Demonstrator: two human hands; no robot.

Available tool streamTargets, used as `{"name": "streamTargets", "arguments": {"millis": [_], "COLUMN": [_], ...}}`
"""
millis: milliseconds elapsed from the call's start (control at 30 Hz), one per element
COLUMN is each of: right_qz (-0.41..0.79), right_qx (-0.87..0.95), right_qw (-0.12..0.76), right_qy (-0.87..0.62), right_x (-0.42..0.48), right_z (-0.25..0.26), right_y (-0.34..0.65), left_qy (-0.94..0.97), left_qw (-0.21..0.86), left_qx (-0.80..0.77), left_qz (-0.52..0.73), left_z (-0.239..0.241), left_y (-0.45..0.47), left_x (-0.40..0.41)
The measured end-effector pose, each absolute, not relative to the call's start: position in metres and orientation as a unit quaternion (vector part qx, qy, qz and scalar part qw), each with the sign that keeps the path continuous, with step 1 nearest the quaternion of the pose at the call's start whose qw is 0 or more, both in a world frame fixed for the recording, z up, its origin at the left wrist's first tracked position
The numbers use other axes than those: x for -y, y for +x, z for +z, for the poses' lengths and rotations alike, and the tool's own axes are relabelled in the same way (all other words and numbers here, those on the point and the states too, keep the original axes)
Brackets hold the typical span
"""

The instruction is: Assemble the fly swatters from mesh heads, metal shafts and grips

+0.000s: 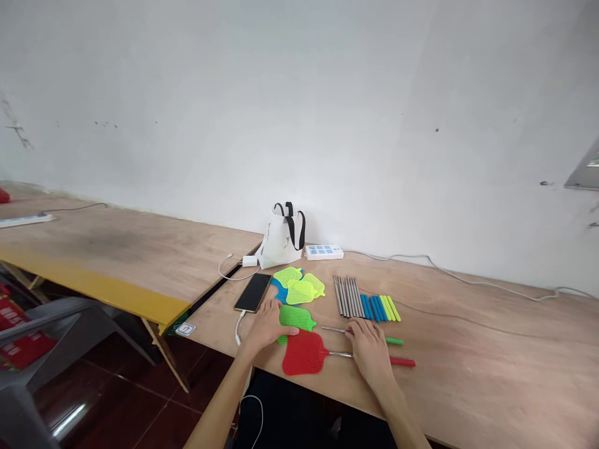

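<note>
My left hand rests with fingers lying over a green mesh swatter head, beside a red swatter head. My right hand lies palm down across two thin metal rods: one ends in a green grip, the other in a red grip and joins the red head. Its fingers are spread flat. Loose yellow-green and blue swatter heads lie just beyond.
A row of metal rods with blue and yellow-green grips lies to the right. A black phone with a white cable, a white bag and a power strip stand near the wall. A grey chair is at left.
</note>
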State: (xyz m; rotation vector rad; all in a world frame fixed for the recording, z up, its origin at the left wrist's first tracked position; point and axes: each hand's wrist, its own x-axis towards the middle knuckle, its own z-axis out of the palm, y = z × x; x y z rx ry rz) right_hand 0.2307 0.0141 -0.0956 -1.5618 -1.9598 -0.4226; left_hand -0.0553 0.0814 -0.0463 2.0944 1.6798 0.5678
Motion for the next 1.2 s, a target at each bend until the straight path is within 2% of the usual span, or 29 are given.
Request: {"name": "streamTargets", "arguments": {"millis": [200,267,467,600,767,900,1200], "right_qz": [-0.164,-0.161,-0.134,-0.106,-0.079,-0.086,-0.100], "right_qx": [0.740,0.747,0.777,0.782,0.783,0.780,0.756], "right_qw": [0.337,0.327,0.292,0.295,0.309,0.317,0.378], "right_qy": [-0.559,-0.556,-0.542,-0.539,-0.534,-0.533,-0.525], "right_x": [-0.002,0.003,0.006,0.004,0.003,0.005,0.007], "right_z": [-0.091,-0.092,-0.100,-0.103,-0.103,-0.100,-0.095], "right_y": [0.234,0.233,0.227,0.226,0.227,0.227,0.233], "left_qy": [0.707,0.690,0.561,0.495,0.514,0.519,0.492], "left_qw": [0.293,0.319,0.498,0.484,0.424,0.438,0.434], "left_qx": [-0.557,-0.537,-0.442,-0.427,-0.403,-0.375,-0.442], "left_qz": [0.323,0.366,0.492,0.581,0.627,0.631,0.612], "left_z": [-0.061,-0.066,-0.067,-0.057,-0.045,-0.047,-0.080], "left_y": [-0.058,-0.056,-0.048,-0.047,-0.042,-0.029,0.001], "left_x": [-0.093,-0.097,-0.103,-0.102,-0.097,-0.090,-0.083]}}
